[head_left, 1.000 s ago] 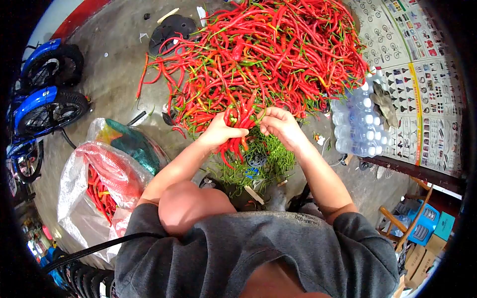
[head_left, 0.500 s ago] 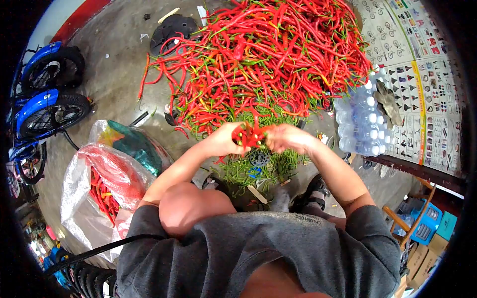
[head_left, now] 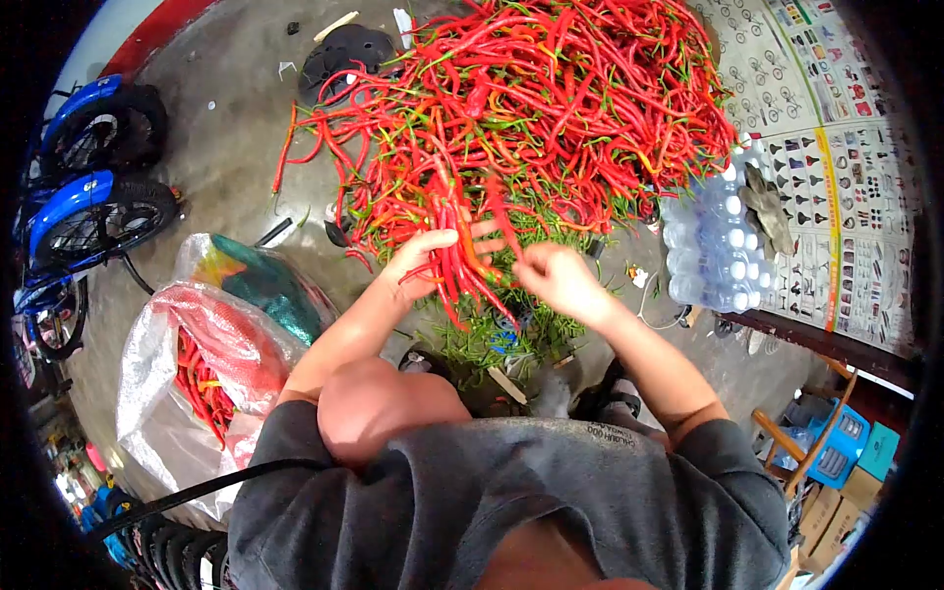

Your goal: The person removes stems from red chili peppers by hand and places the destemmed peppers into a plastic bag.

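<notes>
A bunch of long red chili peppers (head_left: pixel 454 258) lies across my left hand (head_left: pixel 425 258), its thumb over them and its fingers beneath. My right hand (head_left: pixel 553 277), just to the right, pinches the lower end of a single red chili pepper (head_left: pixel 501 221), blurred by motion. In front of both hands spreads a large heap of red chili peppers (head_left: pixel 580 108) on the floor. Beneath my hands, a pile of green stems (head_left: pixel 472 339) lies between my feet, partly covered by the bunch.
An open plastic-lined sack (head_left: pixel 265 359) with red chilies stands at my left. Small bikes with blue fenders (head_left: pixel 74 221) are further left. Packed water bottles (head_left: pixel 713 246) stand right of the heap, beside a printed poster board (head_left: pixel 836 197). A black disc (head_left: pixel 339 59) lies at the back left.
My hands have moved apart. The bunch in my left hand now points lengthwise, away from me, instead of stem ends up between both hands. My right hand now has a single chili.
</notes>
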The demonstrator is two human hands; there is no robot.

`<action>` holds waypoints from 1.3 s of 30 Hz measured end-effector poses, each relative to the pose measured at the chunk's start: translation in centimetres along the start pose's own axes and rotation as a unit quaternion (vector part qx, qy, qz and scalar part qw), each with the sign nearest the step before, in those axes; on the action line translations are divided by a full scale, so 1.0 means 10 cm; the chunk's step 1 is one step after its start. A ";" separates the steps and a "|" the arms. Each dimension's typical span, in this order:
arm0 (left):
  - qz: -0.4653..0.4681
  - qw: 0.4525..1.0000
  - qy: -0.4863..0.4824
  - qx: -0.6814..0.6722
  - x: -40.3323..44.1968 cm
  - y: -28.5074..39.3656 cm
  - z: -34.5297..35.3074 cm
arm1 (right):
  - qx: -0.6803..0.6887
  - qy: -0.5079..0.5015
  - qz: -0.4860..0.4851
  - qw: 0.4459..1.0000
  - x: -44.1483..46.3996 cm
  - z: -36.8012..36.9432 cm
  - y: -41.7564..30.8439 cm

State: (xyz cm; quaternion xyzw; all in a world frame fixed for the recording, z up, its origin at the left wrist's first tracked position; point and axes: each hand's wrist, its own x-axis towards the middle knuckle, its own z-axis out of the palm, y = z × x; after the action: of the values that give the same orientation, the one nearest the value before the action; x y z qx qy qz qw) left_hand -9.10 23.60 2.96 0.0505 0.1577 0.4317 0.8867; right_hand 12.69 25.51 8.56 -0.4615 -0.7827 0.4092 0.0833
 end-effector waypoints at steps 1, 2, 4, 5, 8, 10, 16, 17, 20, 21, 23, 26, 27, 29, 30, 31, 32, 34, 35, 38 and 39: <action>-0.016 0.999 -0.004 0.034 0.00 0.00 0.05 | -0.067 -0.008 -0.029 0.997 -0.11 0.04 -0.03; -0.024 0.999 -0.027 0.034 0.00 -0.03 0.12 | -0.133 -0.016 -0.058 0.989 -0.18 0.06 -0.06; -0.043 0.998 -0.013 0.055 0.00 -0.06 0.13 | -0.142 -0.064 -0.069 0.985 -0.21 -0.01 -0.14; -0.043 0.997 -0.013 0.055 0.00 -0.08 0.09 | -0.151 -0.112 -0.080 0.979 -0.22 -0.02 -0.16; -0.036 0.999 -0.014 0.036 -0.01 -0.12 0.02 | 0.039 -0.120 -0.096 0.987 -0.07 -0.11 0.15; -0.039 0.995 -0.058 0.076 -0.02 -0.07 0.10 | 0.290 -0.078 0.145 0.943 0.07 -0.24 0.08; -0.121 0.957 -0.164 0.207 -0.04 -0.04 0.19 | 0.586 -0.007 0.162 0.794 0.21 -0.18 0.04; -0.122 0.949 -0.136 0.257 -0.08 -0.04 0.19 | 0.600 -0.005 0.176 0.780 0.18 -0.16 0.04; -0.173 0.906 -0.095 0.373 -0.09 0.03 0.28 | 0.606 -0.019 0.210 0.767 0.06 -0.12 -0.01; -0.163 0.882 -0.100 0.430 -0.11 0.04 0.35 | 0.628 -0.043 0.187 0.754 0.04 -0.09 0.04; -0.074 0.774 -0.177 0.603 -0.07 0.04 0.39 | 0.648 -0.077 0.214 0.727 -0.05 -0.08 0.10; -0.099 0.701 -0.265 0.655 -0.04 0.04 0.51 | 0.676 -0.161 0.310 0.648 -0.19 -0.15 0.08; -0.099 0.700 -0.267 0.655 -0.03 0.03 0.52 | 0.686 -0.199 0.306 0.630 -0.25 -0.15 0.09; -0.109 0.713 -0.297 0.626 -0.02 0.00 0.53 | 0.689 -0.268 0.291 0.607 -0.31 -0.18 0.22; -0.110 0.712 -0.300 0.626 -0.02 -0.01 0.51 | 0.617 -0.218 0.294 0.696 -0.32 -0.24 0.29; -0.142 0.725 -0.253 0.625 -0.03 -0.01 0.46 | 0.391 -0.187 0.286 0.855 -0.26 -0.38 0.38; -0.175 0.735 -0.206 0.622 -0.03 0.00 0.42 | 0.104 -0.128 0.228 0.960 -0.16 -0.50 0.59; -0.176 0.759 -0.186 0.598 -0.05 0.01 0.41 | -0.238 0.124 0.247 0.931 -0.04 -0.79 0.82; -0.176 0.846 -0.140 0.483 -0.07 -0.03 0.38 | -0.282 0.219 0.238 0.903 0.00 -0.84 1.05; -0.153 0.914 -0.135 0.351 -0.02 -0.09 0.27 | -0.349 0.280 0.219 0.867 0.15 -0.86 1.62; -0.138 0.943 -0.118 0.280 -0.03 -0.12 0.29 | -0.374 0.247 0.214 0.868 0.17 -0.88 1.61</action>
State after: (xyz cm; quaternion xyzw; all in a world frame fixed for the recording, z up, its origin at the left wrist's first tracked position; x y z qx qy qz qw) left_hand -7.43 22.75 5.50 0.3256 0.1718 0.2348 0.8996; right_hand 26.72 35.66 2.34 -0.7001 -0.7132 -0.0331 0.0054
